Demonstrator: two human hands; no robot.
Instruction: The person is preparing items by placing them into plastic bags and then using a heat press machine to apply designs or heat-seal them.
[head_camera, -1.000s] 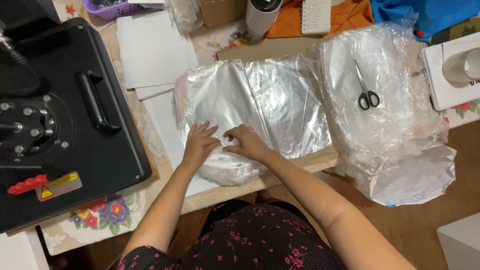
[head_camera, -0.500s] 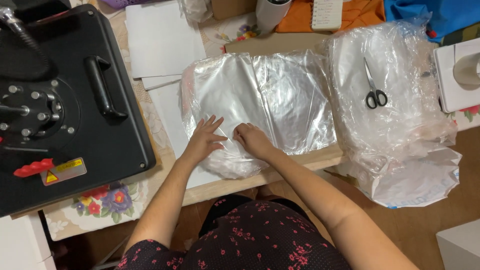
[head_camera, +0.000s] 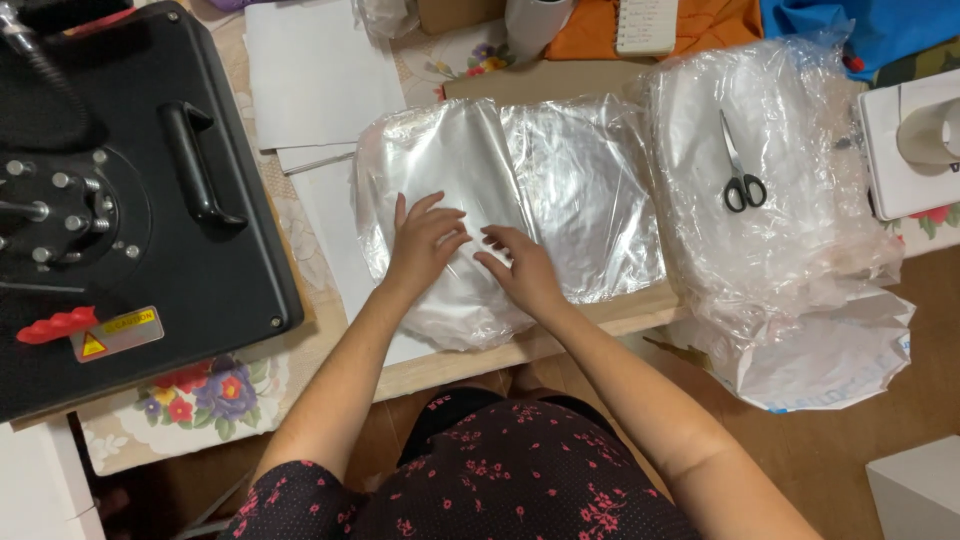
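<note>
Both hands lie on a stack of clear plastic bags (head_camera: 560, 190) spread flat in the middle of the frame, over the front edge of the worktop (head_camera: 600, 320). The left hand (head_camera: 425, 240) is open, its fingers spread and pressing flat on the near left part of the stack; it grips nothing. The right hand (head_camera: 522, 268) sits just beside it, fingers stretched toward the left hand with the tips on the film. Whether those fingertips pinch a layer or only rest on it I cannot tell. The two hands nearly meet at the fingertips.

The stack bulges at its left and near edges, and its near edge hangs a little past the worktop's rim. Under it and to its left lie white sheets of paper (head_camera: 315, 70), running up toward the upper middle of the frame.

To the right, touching the stack, a larger heap of plastic film (head_camera: 800, 230) in a loose bag slumps over the worktop's edge. A pair of black-handled scissors (head_camera: 740, 170) lies on top of it, blades shut and pointing up the frame.

The left third of the frame is filled by a black heat press (head_camera: 150, 200) with a black handle (head_camera: 200, 165) and a red lever (head_camera: 58, 325) at its lower left. It stands on a flowered cloth (head_camera: 200, 390). Orange fabric (head_camera: 700, 25) lies along the top edge, and a white machine (head_camera: 915, 140) at the far right.
</note>
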